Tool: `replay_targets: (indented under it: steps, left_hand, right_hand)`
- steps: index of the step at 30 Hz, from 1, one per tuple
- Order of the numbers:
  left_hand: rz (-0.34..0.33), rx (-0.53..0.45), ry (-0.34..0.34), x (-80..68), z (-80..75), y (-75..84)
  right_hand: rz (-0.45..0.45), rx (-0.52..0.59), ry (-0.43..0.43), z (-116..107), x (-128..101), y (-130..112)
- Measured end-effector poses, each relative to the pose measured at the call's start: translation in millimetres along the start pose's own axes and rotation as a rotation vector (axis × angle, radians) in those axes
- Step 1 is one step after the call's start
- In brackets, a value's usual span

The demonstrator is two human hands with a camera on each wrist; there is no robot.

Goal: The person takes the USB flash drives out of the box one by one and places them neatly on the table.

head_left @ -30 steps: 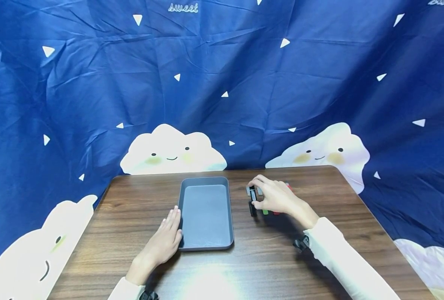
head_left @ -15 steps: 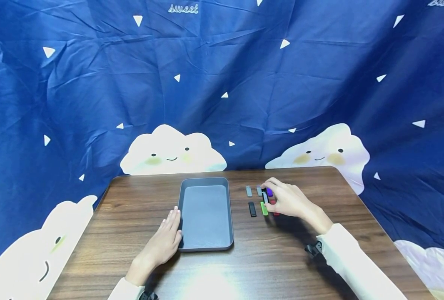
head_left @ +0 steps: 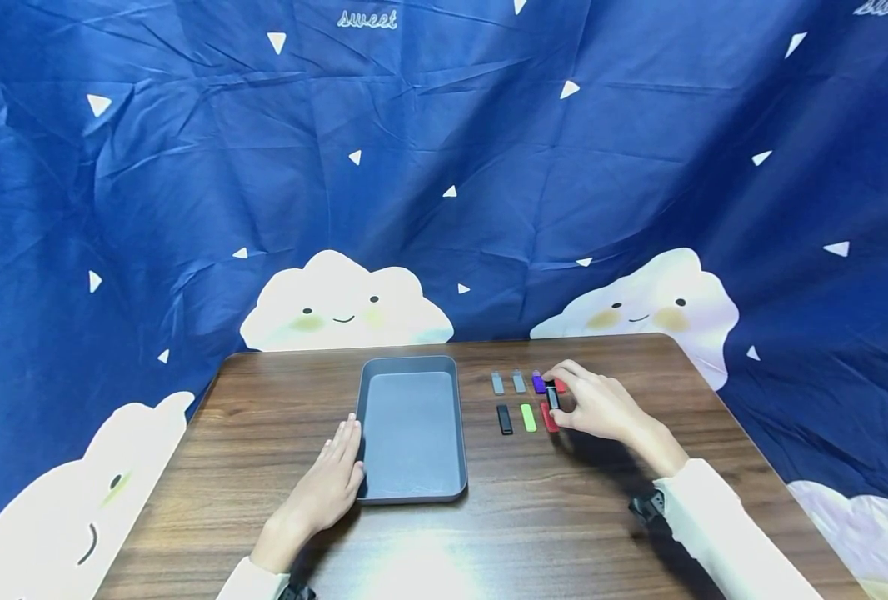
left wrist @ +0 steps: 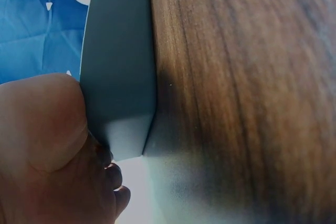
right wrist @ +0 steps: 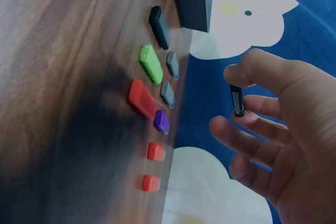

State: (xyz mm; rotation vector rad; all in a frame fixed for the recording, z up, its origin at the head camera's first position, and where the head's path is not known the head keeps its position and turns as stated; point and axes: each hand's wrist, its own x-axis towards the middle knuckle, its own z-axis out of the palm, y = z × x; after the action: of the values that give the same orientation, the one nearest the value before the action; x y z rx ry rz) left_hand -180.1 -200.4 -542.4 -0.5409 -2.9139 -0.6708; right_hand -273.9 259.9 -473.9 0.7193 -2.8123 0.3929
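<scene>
My right hand (head_left: 597,404) pinches a small black stick with a silvery panel (head_left: 552,395) between thumb and fingers. It holds the stick above the long red piece (head_left: 549,417), apart from the table in the right wrist view. About it lie a black piece (head_left: 505,419), a bright green one (head_left: 529,417), two small grey ones, one of them the left grey piece (head_left: 497,382), and a purple one (head_left: 538,382). Two small red pieces, the nearer one (right wrist: 151,183) included, are partly hidden by the hand in the head view. My left hand (head_left: 324,483), fingers straight, rests against the grey tray's left wall (head_left: 360,417).
The wooden table (head_left: 264,417) ends at a back edge before a blue curtain (head_left: 444,125) with printed clouds. The tray stands between the hands, to the left of the small pieces. Bright light reflects off the table's front.
My right hand has moved to the right with the black stick, from over the black piece past the green one to the long red one. The left hand and tray stay put.
</scene>
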Motion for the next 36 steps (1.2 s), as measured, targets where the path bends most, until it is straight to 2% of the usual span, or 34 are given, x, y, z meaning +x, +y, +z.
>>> replay_targets:
  steps: [2,9,11,15,25,32,36]
  left_hand:
    - [-0.01,-0.014,-0.004,0.5,-0.8,1.0]
    - [0.038,0.016,0.035,-1.0,6.7,-7.8]
    - [0.032,0.002,0.036,-0.8,5.7,-6.7]
    - [0.027,0.0,0.03,-0.3,4.0,-5.0]
    - [-0.044,0.021,-0.04,0.6,-3.6,3.9]
    - [-0.051,0.029,-0.058,0.6,-4.8,5.5]
    - [-0.032,0.007,-0.036,0.8,-1.2,2.0]
  right_hand:
    - [0.001,-0.004,0.002,1,-3,3]
    - [0.025,-0.007,0.002,7,-11,16]
    - [0.037,-0.005,-0.004,8,-13,20]
    - [0.057,-0.005,-0.018,10,-17,27]
    - [0.087,0.018,-0.046,19,-22,37]
    - [0.101,0.033,-0.075,25,-27,42]
    - [0.1,0.047,-0.077,30,-27,46]
